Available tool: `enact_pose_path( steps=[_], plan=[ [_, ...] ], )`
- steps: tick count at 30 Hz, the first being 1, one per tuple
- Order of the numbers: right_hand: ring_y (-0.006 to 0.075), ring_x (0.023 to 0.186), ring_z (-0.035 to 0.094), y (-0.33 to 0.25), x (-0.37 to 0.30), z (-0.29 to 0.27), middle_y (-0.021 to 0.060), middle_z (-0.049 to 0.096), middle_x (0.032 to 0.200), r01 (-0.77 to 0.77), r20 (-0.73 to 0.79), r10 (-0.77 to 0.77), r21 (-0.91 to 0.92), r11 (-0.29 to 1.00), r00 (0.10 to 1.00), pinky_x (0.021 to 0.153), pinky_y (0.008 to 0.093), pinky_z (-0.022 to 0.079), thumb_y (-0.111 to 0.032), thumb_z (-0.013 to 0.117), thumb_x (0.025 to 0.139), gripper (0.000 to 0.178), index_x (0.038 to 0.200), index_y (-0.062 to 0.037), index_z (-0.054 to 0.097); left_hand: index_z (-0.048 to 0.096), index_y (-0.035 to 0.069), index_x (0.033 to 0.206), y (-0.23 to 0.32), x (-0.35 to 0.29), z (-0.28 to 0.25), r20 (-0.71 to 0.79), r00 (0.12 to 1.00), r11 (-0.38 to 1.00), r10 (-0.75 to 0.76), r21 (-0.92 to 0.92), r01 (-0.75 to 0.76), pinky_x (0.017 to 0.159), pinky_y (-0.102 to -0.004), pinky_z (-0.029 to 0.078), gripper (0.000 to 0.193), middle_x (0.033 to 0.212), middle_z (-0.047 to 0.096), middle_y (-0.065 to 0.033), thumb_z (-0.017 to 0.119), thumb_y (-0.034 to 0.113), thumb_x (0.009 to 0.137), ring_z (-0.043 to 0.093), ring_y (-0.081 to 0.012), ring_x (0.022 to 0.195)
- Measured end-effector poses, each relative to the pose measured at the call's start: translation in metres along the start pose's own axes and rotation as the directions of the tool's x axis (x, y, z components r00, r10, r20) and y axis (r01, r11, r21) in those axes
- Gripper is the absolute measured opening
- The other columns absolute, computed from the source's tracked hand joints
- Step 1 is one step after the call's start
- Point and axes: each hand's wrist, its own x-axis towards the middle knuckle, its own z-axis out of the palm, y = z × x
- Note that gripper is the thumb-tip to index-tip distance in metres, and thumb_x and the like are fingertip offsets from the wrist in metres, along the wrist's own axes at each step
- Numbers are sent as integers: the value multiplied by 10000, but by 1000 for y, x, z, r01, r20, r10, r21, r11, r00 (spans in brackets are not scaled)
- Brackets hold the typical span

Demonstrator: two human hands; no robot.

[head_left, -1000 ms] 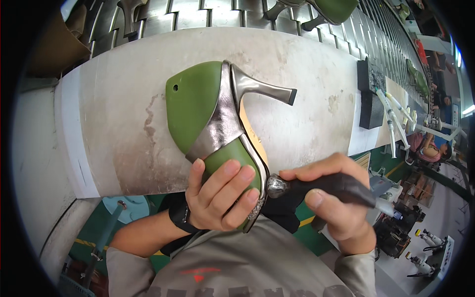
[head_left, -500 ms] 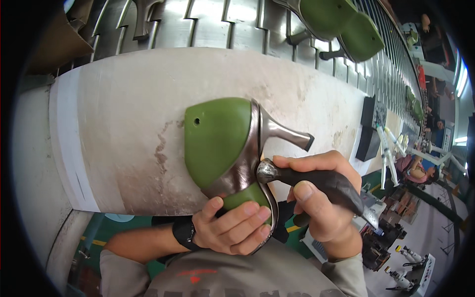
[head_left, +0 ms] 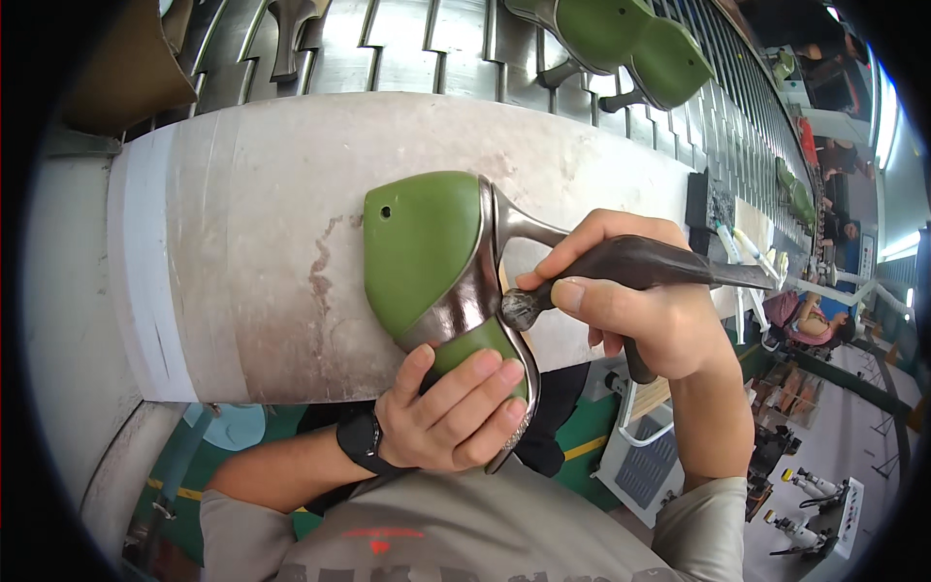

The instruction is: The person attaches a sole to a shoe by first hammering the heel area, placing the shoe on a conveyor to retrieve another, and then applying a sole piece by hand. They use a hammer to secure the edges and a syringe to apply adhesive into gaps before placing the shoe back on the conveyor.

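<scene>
A metallic bronze high-heeled shoe [head_left: 464, 312] on a green shoe last [head_left: 427, 247] lies on its side over the pale bench. Its heel points right, partly behind my right hand. My left hand [head_left: 451, 412] is wrapped around the toe end, with the fingers across the green last and the thumb on its near left. In my right hand [head_left: 645, 315] is a dark shoemaker's hammer [head_left: 640, 260], gripped around its head. The hammer's round metal face touches or nearly touches the shoe's edge by the sole at the middle. Its short handle sticks out below my palm.
Beyond the pale bench [head_left: 262, 194] runs a slatted metal conveyor [head_left: 407, 48] carrying more green lasts [head_left: 669, 63] with heeled shoes. A cardboard box [head_left: 126, 73] stands at far left. White-and-yellow tools [head_left: 742, 252] lie at right. A person [head_left: 815, 320] sits farther off.
My right hand has turned the hammer, so its tapered end swings from low right up to nearly level. The shoe and my left hand have shifted slightly away from me.
</scene>
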Motion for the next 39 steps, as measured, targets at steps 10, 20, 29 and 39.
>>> enact_pose_path(
  steps=[10,20,29,39],
  plan=[
    [240,680,722,80,-82,21,324,729,1156,665,-485,-531,151,732,695,683,389,629,-285,616,1088,313,1155,20,618,524,150,1390,0,-1,0,-2,1000,1000,-1,24,2,1255,-631,354,345,1402,683,-77,635,188,1065,649,-273,1341],
    [180,538,625,67,-45,36,260,767,973,435,-484,-187,472,767,855,542,292,548,-242,558,1103,340,1015,70,659,519,142,1391,2,-1,-5,12,1000,999,17,30,-18,1252,-643,354,355,1399,679,-87,644,170,1059,660,-282,1320],
    [117,557,658,63,-71,7,236,748,898,737,-616,-455,338,585,643,559,270,565,-207,419,1136,354,1026,35,653,523,155,1373,0,0,2,-41,999,999,23,43,-21,1260,-636,346,334,1398,682,-56,646,186,1064,655,-253,1324],
    [143,538,616,57,-79,26,294,744,929,747,-632,-434,392,537,642,551,304,559,-290,551,1087,362,1047,60,635,526,161,1367,0,-2,2,-56,998,998,4,56,-1,1245,-627,369,335,1391,684,-54,652,199,1060,650,-243,1331]
  ],
)
